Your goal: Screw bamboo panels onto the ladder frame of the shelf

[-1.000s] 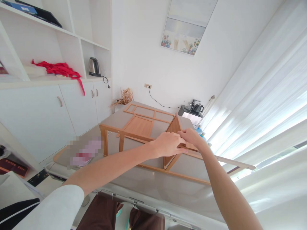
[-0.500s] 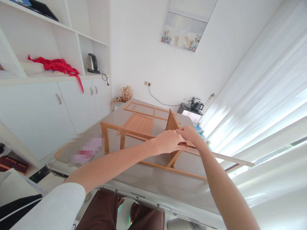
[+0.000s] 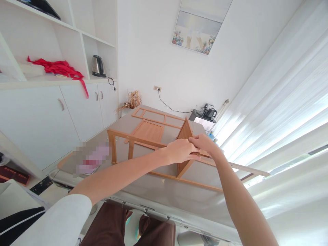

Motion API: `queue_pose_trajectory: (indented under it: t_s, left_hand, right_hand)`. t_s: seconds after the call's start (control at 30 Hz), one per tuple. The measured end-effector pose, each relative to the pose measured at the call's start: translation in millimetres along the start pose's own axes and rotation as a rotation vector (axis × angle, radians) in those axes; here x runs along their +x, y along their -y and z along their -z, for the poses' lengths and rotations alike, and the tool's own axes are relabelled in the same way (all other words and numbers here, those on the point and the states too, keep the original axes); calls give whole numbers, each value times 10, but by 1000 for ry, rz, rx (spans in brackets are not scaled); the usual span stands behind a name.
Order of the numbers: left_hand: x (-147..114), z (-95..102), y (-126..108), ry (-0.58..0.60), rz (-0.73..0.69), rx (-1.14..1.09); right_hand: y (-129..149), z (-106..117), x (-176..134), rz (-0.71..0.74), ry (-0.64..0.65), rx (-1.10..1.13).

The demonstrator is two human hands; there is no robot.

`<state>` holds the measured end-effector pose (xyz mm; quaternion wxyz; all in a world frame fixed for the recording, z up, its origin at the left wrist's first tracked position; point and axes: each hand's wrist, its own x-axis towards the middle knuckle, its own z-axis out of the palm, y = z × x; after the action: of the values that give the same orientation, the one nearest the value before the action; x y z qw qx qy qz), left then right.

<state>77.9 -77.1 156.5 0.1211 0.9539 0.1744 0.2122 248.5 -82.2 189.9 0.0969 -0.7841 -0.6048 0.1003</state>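
Observation:
A wooden frame point(image 3: 147, 140) with long rails and short crosspieces stands on its side on the grey table. A wooden panel point(image 3: 185, 131) stands upright across it, between its rails, its top corner rising above the upper rail. My left hand point(image 3: 182, 150) is closed around the upper rail where the panel meets it. Against it, my right hand point(image 3: 203, 143) is pinched closed at the same joint; whatever its fingertips hold is hidden. Behind lie a flat wooden panel point(image 3: 150, 130) and a second ladder-like wooden frame point(image 3: 153, 116).
The grey table point(image 3: 194, 201) reaches close to my legs. A blurred pinkish item point(image 3: 93, 160) lies at its left end. White cabinets point(image 3: 74, 109) stand left, a kettle stand point(image 3: 203, 120) is behind, and white curtains point(image 3: 276, 102) hang along the right.
The upright panel has turned slightly, its top corner shifting right and more of its face showing. Both hands stay at the joint, almost unmoved.

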Motion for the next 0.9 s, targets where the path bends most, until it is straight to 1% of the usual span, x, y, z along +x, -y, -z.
queue_pose_trajectory:
  t_s: [0.03,0.1,0.17,0.2,0.23,0.3,0.4,0.5,0.6,0.7,0.8,0.9]
  left_hand:
    - [-1,3,0,3,1,7]
    - [-3,1,4,11,8,28]
    - [-3,-8,11,14,4,49]
    - [-2,-14,15,11,-5,58]
    - [0,-19,17,6,-15,67]
    - [5,-24,18,2,-29,89]
    - [13,-18,5,28,-18,131]
    - [14,-4,-13,60,17,148]
    - [7,6,-27,58,44,126]
    - [-2,24,-40,31,30,98]
    - [1,69,-38,9,5,89]
    - [32,119,-8,6,-69,79]
  right_hand:
    - [-16,18,-22,-4,-20,-1]
    - [-83,45,-133,-14,-126,13]
    - [-187,24,-350,-9,-328,66]
    - [-243,-16,-490,3,-382,83]
    - [-296,-77,-639,17,-418,92]
    - [-374,-251,-924,52,-451,116]
    - [-413,-551,-1190,76,-481,132]
    - [-407,-774,-1215,70,-600,123]
    - [-418,-881,-1134,118,-692,83]
    - [-447,-911,-1083,166,-722,70]
    - [-469,-916,-1073,185,-740,86]
    - [-475,-910,-1059,197,-752,111]
